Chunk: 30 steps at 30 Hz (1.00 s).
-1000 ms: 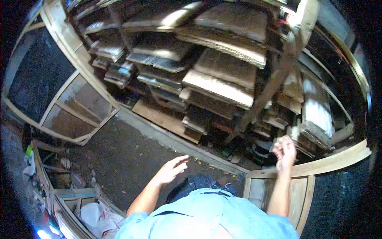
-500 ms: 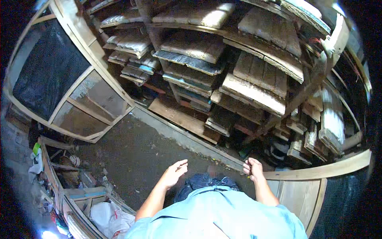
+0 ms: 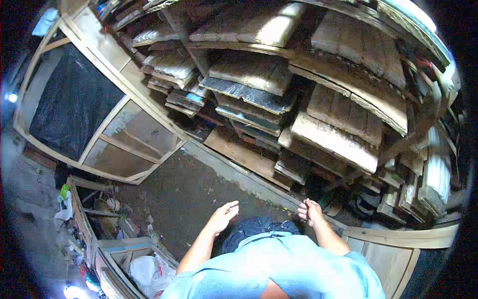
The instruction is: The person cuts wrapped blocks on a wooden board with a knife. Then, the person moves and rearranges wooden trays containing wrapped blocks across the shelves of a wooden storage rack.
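Tiers of rough, brown-and-grey wooden boards (image 3: 348,119) fill the far side and run round to the right, beyond both hands. A wood-framed panel with dark sheeting (image 3: 69,99) leans into view at the far left, and the dark dirt floor (image 3: 174,199) spreads between it and the hands. Along the foot of the boards runs a low grey concrete curb (image 3: 231,168), slanting from far left to near right. Just beyond the curb is a long, flat brown plank (image 3: 244,157), its long axis on much the same slant, lying ahead of the hands, across their reach rather than pointing at them.

Now the hands, both bare and well apart. The right hand (image 3: 311,212) is the nearer one to the boards, close to the line of the curb in this view; whether it touches anything there, I can't tell. Its grip is half closed, fingers curled, nothing visible in it, and whether the fingertips meet isn't clear. The left hand (image 3: 222,218) sits over the floor, its grip loosely open, fingers reaching forward and to the right, with nothing seen in hold.
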Each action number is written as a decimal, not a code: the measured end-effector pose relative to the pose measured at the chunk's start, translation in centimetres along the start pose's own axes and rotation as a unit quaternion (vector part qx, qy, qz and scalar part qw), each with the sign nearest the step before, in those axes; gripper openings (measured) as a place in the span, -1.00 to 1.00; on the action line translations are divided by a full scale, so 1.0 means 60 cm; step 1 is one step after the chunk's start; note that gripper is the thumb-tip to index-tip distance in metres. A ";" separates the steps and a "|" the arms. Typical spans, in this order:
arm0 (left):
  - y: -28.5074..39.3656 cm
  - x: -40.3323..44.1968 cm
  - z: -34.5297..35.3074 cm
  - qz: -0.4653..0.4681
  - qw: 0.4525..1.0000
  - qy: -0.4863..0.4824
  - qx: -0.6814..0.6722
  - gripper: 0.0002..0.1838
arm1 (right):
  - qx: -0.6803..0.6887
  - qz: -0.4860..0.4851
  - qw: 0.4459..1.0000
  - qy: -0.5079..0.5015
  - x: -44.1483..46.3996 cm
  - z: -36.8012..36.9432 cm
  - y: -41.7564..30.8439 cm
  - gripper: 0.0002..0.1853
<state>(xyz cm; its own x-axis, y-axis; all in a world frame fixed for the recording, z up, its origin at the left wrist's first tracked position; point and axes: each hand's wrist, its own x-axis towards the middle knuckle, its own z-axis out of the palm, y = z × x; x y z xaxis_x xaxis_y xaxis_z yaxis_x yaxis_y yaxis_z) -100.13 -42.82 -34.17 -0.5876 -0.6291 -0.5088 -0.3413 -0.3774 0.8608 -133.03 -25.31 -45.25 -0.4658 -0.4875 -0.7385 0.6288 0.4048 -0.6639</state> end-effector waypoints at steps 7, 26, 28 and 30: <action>0.008 0.121 -0.092 -0.072 0.997 -0.021 -0.013 -0.46 | 0.077 0.033 0.996 0.038 0.040 0.005 0.026 -0.67; 0.074 0.558 -0.374 -0.172 0.983 -0.059 -0.011 -0.20 | 0.055 -0.018 0.976 0.208 0.224 0.329 -0.013 -0.47; 0.050 0.614 -0.366 -0.135 0.988 -0.048 -0.055 -0.25 | 0.088 -0.036 0.969 0.228 0.237 0.369 -0.053 -0.42; 0.055 0.649 -0.349 -0.140 0.986 -0.041 -0.077 -0.25 | 0.020 0.002 0.984 0.180 0.259 0.369 -0.091 -0.34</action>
<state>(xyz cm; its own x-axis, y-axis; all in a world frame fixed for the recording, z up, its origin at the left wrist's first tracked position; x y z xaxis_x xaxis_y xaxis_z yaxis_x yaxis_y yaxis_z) -108.76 -82.81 -51.28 -0.5449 -0.4312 -0.7191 -0.3866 -0.6319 0.6718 -129.92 -52.22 -50.50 -0.6493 -0.1787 -0.7393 0.6512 0.3716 -0.6617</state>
